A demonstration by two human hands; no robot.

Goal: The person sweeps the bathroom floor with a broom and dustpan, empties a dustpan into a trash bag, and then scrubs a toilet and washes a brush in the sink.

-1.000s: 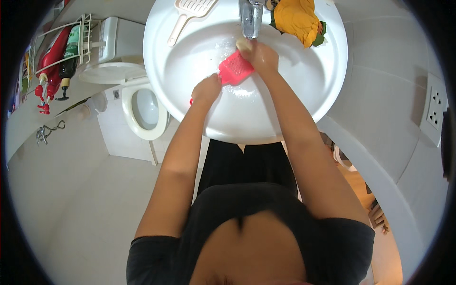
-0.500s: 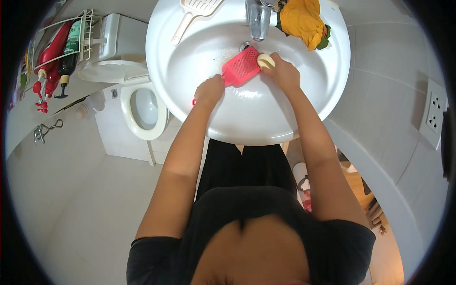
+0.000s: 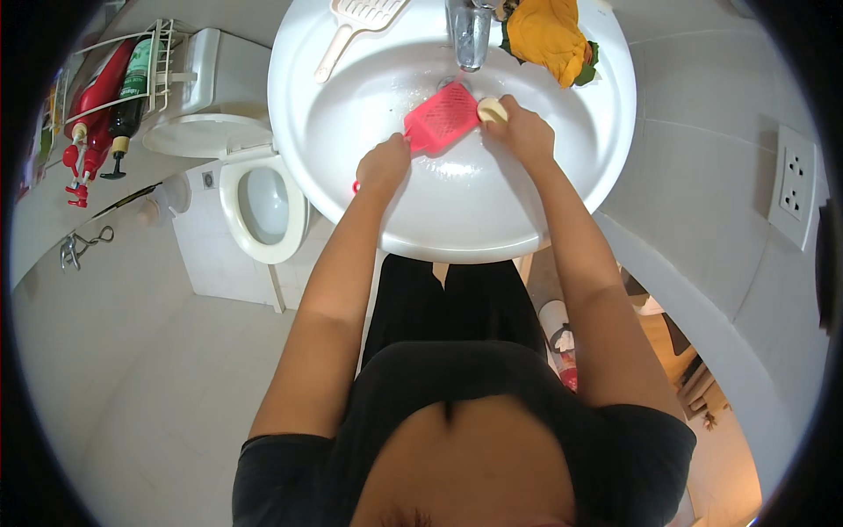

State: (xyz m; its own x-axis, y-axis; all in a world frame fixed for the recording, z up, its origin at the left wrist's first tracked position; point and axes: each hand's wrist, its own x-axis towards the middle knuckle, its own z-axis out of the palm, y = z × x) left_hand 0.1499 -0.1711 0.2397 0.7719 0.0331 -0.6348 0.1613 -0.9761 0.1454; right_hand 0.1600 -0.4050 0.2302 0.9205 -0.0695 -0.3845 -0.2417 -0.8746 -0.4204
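Note:
My left hand (image 3: 385, 165) is closed around the handle of a pink slotted scoop (image 3: 442, 119). The scoop's flat, perforated blade is held over the basin of a white sink (image 3: 465, 237), below the chrome faucet (image 3: 470, 42). A small cream-coloured rounded piece (image 3: 493, 111) is pinched in my right hand (image 3: 527, 136), at the right edge of the scoop's blade. Its exact kind is unclear, and my fingers cover part of it. Water drops glisten on the basin around the scoop.
On the sink's back left rim lies a white slotted scoop (image 3: 351, 33). A crumpled yellow cloth (image 3: 549, 39) with green edges sits at the back right. Left of the sink are a toilet (image 3: 263, 215) and a wire rack (image 3: 158, 75) with pump bottles. A wall outlet (image 3: 795, 184) is at right.
The whole view has shifted a little. Both hands keep their holds, and the cream piece stays at the pink scoop's right edge, with only slight movement.

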